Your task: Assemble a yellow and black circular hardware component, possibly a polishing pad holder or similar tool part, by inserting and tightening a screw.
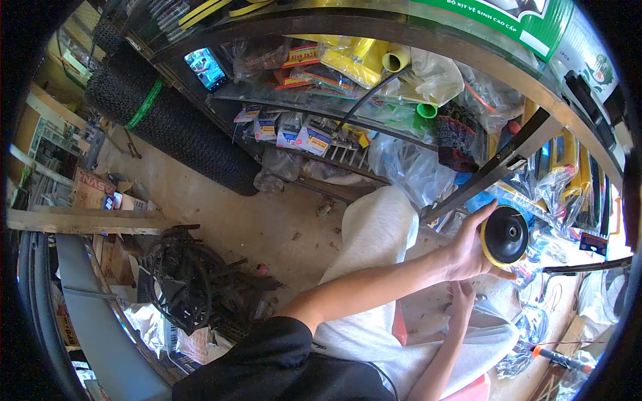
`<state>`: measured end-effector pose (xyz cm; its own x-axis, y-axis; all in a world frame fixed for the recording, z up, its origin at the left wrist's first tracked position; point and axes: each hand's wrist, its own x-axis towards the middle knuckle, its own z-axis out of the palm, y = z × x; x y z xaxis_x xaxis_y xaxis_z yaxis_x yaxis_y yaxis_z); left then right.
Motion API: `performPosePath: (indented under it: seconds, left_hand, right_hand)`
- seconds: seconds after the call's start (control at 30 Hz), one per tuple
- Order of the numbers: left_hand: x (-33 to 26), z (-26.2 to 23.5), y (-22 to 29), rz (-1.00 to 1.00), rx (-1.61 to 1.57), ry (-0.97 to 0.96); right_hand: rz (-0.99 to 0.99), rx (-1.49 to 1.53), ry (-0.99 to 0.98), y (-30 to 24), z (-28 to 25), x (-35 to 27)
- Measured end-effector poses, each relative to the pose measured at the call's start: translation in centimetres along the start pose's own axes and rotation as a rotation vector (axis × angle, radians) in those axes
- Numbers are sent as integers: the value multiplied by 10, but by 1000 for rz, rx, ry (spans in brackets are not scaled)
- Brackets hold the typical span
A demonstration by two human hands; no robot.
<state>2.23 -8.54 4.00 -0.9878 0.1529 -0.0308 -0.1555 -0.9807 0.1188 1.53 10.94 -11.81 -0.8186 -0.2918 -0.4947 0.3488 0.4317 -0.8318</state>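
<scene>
My left hand (471, 248) reaches out to the right and is closed around a round black backing pad (513, 232). The pad has a yellow rim, and a small metal fitting sits at the centre of the side facing up. My fingers go round its edge and are partly hidden under it. Below the left wrist, near my grey-trousered leg (491, 327), is my right hand (460, 302). Its fingers are loosely bent and a little apart, with nothing visible in them.
Shelves (321, 107) full of bagged goods stand ahead. A roll of black mesh (194, 144) leans at the left. Dark tangled scrap (184, 277) lies on the floor near a wooden plank (87, 220). An orange-and-black tool (562, 358) is at lower right.
</scene>
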Motion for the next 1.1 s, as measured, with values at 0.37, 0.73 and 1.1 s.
performPosePath:
  seconds: [0.37,0.73,1.1]
  left_hand:
    - [0,5,5,34,192,-73]
    - [-2,4,9,73,271,-76]
    - [0,0,11,49,219,-132]
  right_hand:
    - [-123,-50,-29,10,1,7]
    - [-198,22,23,16,3,10]
    - [-173,0,31,16,4,10]
